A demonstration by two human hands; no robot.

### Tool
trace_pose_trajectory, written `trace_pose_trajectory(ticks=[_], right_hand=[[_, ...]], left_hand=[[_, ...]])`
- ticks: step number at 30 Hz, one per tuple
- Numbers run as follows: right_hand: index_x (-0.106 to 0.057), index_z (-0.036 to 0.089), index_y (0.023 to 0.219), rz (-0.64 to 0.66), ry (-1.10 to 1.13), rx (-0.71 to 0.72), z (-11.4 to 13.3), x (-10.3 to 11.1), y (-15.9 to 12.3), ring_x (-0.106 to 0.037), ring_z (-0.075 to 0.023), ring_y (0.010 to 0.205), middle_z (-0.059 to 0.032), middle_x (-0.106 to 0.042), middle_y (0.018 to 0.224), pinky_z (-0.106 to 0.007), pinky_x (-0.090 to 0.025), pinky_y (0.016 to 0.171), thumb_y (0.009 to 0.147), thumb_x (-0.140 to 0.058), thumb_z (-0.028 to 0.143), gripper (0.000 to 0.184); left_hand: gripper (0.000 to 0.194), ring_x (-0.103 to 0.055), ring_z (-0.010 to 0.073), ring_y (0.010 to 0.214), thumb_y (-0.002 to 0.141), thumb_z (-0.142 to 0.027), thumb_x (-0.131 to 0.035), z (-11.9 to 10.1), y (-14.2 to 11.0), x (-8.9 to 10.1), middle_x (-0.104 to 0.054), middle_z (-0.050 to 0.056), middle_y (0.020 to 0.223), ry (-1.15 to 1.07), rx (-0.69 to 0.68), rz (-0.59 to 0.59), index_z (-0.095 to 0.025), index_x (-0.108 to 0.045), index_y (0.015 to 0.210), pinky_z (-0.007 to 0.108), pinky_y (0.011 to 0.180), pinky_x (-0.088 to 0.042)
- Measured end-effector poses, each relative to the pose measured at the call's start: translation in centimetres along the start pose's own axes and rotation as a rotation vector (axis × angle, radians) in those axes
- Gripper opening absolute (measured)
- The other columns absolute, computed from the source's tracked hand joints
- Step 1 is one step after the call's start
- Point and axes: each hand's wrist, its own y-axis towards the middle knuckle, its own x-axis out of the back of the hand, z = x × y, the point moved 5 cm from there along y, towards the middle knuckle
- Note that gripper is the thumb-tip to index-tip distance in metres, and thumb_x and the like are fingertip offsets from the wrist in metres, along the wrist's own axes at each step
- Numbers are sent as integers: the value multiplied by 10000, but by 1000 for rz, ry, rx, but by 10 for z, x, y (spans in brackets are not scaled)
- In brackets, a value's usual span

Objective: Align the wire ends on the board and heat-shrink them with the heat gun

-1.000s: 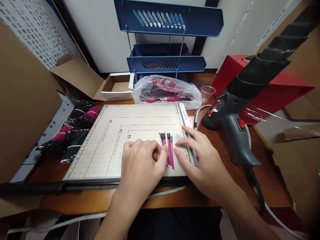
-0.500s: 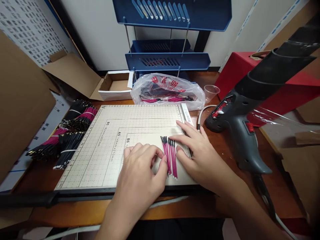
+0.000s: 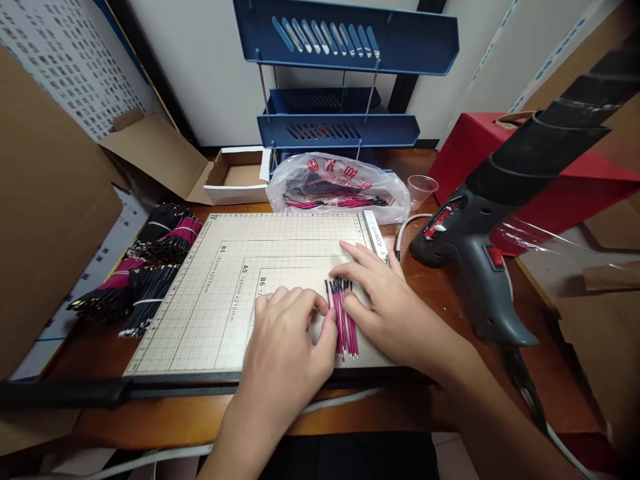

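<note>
Several short magenta wires point(image 3: 351, 327) with black sleeved upper ends and bare silvery lower tips lie side by side on the cream gridded board of a paper trimmer point(image 3: 200, 333). At their left edge my left hand point(image 3: 290, 330) has thumb and index finger pinched on a magenta wire, the other fingers curled under. My right hand point(image 3: 383, 290) rests over the right side of the row, fingers stretched and apart. Its index fingertip is by the black ends and its thumb touches the wires from the right.
A heat gun point(image 3: 480, 253) stands at right before a red box point(image 3: 465, 147). Behind the board are a plastic bag point(image 3: 295, 180) of wires, a clear cup point(image 3: 423, 190) and blue trays point(image 3: 340, 130). Banded wire bundles point(image 3: 150, 290) and an open carton point(image 3: 240, 193) sit left.
My right hand has moved slightly left, and the wires sit closer together at their black ends. My left hand keeps its pinch at the left edge. The camera view has shifted a little.
</note>
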Motion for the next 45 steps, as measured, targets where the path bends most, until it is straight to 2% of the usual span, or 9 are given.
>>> trace_pose_trajectory(ticks=[3,8,12,17,20,28,34,39,45], right_hand=[[-664,221,1214,-19,-22,-9,-1,2,0,-257,-316,1564,-92,-376,1635,-678,-11,1256,897,-435,229,391],[-692,240,1137,-15,-21,20,3,1,-4,-267,-324,1560,-70,-382,1633,-702,-14,1247,910,-453,246,329],[-649,255,1175,-160,-42,44,0,4,-19,-328,-326,1533,-56,-435,1600,-741,-67,1232,941,-458,263,302],[-631,278,1063,-323,-87,48,-6,6,-47,-416,-303,1483,-37,-559,1492,-752,-146,1213,952,-532,280,148],[-614,279,1022,-357,-64,49,-6,3,-55,-459,-313,1449,-47,-583,1464,-791,-204,1165,949,-576,338,101],[-602,269,954,-474,27,28,-8,2,-60,-470,-342,1437,-64,-597,1445,-832,-219,1123,920,-629,390,128],[-593,267,971,-442,27,41,-7,-1,-60,-426,-361,1469,-83,-565,1478,-834,-227,1121,908,-652,405,163],[-582,277,1003,-424,18,30,-9,-5,-59,-411,-350,1479,-78,-542,1501,-828,-227,1129,921,-635,423,176],[-580,274,1013,-418,19,28,-10,-6,-60,-407,-338,1482,-73,-528,1514,-791,-238,1158,927,-631,415,173]], left_hand=[[145,-531,207,760,927,-210,-543,0,-1,1,-563,-4,703,16,-18,-3,-204,-586,789,382,763,-329],[149,-534,208,759,937,-217,-529,-1,0,2,-565,2,711,30,-44,-3,-209,-577,796,373,751,-338],[159,-552,216,785,962,-225,-504,-1,0,2,-585,12,740,38,-33,22,-209,-581,824,381,766,-351],[144,-555,213,780,967,-234,-523,-1,-2,3,-602,12,757,44,-22,10,-211,-584,838,382,764,-348],[130,-562,214,786,965,-240,-531,-1,-2,4,-609,12,768,54,-16,6,-212,-585,850,386,768,-351],[93,-591,241,845,907,-257,-552,-2,8,12,-655,34,874,96,21,44,-209,-628,882,402,760,-414],[91,-640,238,816,819,-224,-608,8,19,23,-702,18,839,139,72,74,-232,-692,853,382,724,-442],[134,-660,233,845,868,-257,-591,20,20,33,-732,9,885,111,23,118,-262,-725,884,377,746,-465],[140,-660,201,867,940,-337,-601,29,18,32,-734,-6,931,12,26,150,-271,-719,904,345,775,-486]])
